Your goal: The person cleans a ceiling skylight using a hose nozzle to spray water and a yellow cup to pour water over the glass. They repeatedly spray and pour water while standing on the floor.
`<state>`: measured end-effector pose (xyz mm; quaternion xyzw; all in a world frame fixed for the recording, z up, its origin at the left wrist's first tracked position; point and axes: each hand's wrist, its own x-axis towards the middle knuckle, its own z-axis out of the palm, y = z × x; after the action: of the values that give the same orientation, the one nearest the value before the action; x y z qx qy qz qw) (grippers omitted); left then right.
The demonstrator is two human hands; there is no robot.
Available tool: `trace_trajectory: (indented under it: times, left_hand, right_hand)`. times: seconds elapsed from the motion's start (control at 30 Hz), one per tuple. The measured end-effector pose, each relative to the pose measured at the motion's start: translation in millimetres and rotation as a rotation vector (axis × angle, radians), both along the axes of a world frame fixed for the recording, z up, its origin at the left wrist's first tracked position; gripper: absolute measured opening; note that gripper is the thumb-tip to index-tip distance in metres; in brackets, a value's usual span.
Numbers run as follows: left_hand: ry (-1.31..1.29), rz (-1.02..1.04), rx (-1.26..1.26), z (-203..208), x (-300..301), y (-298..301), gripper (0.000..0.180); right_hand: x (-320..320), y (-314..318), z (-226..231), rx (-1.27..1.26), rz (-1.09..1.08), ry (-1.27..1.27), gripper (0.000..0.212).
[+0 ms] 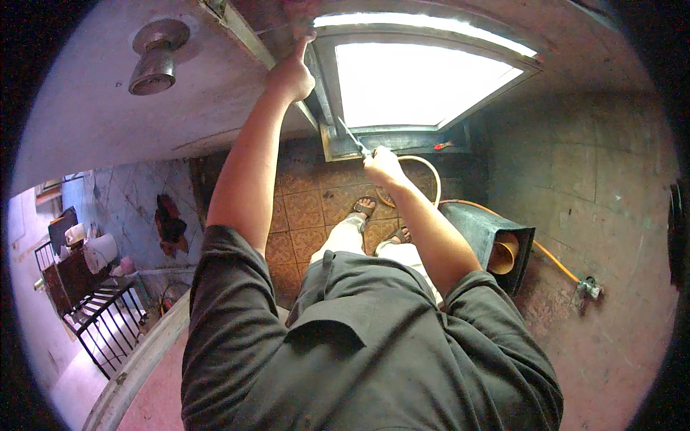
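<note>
A thin metal tool (pixel 353 138), long and shiny like a blade or a screwdriver, is held in the right hand (pixel 381 167). The hand is closed tight around the handle end. The tip is pushed against the lower edge of the window frame (pixel 392 136), near its left corner. The tool looks light, stiff and hard, and a bit sharp at the tip, so it is best held by the handle, well away from the point. It could slip if it is pushed too hard.

The left hand (pixel 291 72) is raised high. It is mostly closed, with one finger pointing up, and it is pressed on the grey metal bar (pixel 248 39) beside the window. Nothing is seen held in it.

Bright light comes through the window. An orange hose (pixel 550 258) is seen by the wall on the right, near a dark box (pixel 489 241). A round metal lamp (pixel 157 57) is seen at the upper left. Feet in sandals (pixel 363 208) are seen on a brown tiled floor (pixel 305 208).
</note>
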<state>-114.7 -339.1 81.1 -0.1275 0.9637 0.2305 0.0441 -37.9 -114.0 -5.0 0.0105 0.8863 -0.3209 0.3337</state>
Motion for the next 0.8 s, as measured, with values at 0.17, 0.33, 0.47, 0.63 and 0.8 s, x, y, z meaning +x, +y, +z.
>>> trace_trajectory:
  times: [0.17, 0.33, 0.47, 0.63, 0.8]
  left_hand:
    - [0.057, -0.017, -0.011, 5, 1, 5, 0.071]
    - [0.099, -0.046, 0.005, -3, 0, -2, 0.071]
    - [0.101, -0.063, -0.046, 4, 0, 0, 0.073]
    - [0.035, -0.078, 0.003, 4, -8, 0, 0.072]
    - [0.2, -0.146, -0.124, -43, -13, -41, 0.071]
  right_hand:
    - [7, 19, 5, 0.033, -0.001, 0.057, 0.026]
    - [3, 50, 28, -0.117, -0.031, 0.252, 0.023]
    - [-1, 73, 76, -0.182, -0.08, 0.377, 0.025]
    - [4, 102, 90, -0.32, -0.203, 0.362, 0.023]
    - [5, 116, 88, -0.386, -0.298, 0.47, 0.02]
